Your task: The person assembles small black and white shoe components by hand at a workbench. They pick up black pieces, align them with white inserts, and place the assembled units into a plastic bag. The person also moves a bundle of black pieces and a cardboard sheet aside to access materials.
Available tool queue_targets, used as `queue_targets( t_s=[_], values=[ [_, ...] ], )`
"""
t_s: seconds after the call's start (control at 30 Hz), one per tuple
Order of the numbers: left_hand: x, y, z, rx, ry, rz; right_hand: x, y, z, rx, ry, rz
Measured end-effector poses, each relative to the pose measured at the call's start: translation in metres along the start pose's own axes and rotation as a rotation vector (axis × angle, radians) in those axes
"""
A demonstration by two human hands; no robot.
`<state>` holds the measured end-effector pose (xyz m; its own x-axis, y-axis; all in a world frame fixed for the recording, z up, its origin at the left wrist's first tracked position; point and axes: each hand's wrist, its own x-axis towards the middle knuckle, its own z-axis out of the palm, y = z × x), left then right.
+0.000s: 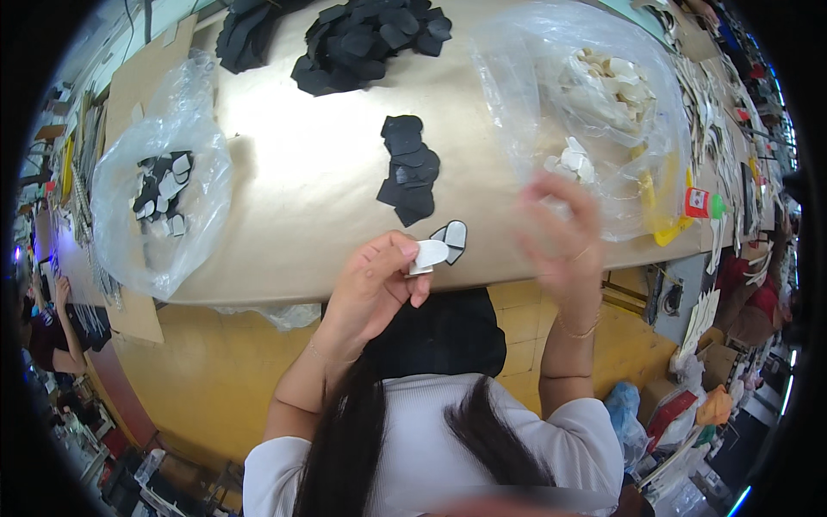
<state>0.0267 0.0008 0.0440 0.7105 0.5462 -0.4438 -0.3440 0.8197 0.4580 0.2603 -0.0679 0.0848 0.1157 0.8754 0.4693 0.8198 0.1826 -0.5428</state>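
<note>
My left hand [372, 274] pinches a small white tab with one rounded end [432, 252] between thumb and fingers, just over the table's near edge. Beside it on the table lies a black-edged white piece [457, 234], close to the held tab. My right hand [560, 228] is raised to the right, smeared by motion, so its fingers cannot be read. Just beyond it sits a small heap of white pieces [575, 160]. A row of overlapping black rounded pieces [411, 168] lies ahead of my left hand.
A clear plastic bag with black and white pieces [164, 258] lies at the left. Another clear bag [508, 60] at the right holds cream pieces [607, 82]. A large black pile [366, 43] is at the far side. A green-capped bottle [699, 203] stands at the right edge.
</note>
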Motion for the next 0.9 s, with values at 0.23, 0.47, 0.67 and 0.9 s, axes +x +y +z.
queue_targets(
  t_s=[0.23,0.47,0.67,0.9],
  values=[
    [-0.007,-0.004,-0.007,0.120,-0.021,-0.026,-0.003,-0.019,0.038,0.282,-0.137,-0.155],
    [-0.012,-0.009,-0.024,0.773,0.205,0.384,0.003,-0.007,0.074,0.661,-0.186,0.833],
    [-0.014,-0.005,-0.032,0.959,0.313,0.383,0.011,-0.005,0.082,0.605,-0.369,0.951],
    [-0.002,-0.003,-0.039,1.456,0.081,0.753,0.018,-0.002,0.090,0.553,-0.429,0.970]
  ],
)
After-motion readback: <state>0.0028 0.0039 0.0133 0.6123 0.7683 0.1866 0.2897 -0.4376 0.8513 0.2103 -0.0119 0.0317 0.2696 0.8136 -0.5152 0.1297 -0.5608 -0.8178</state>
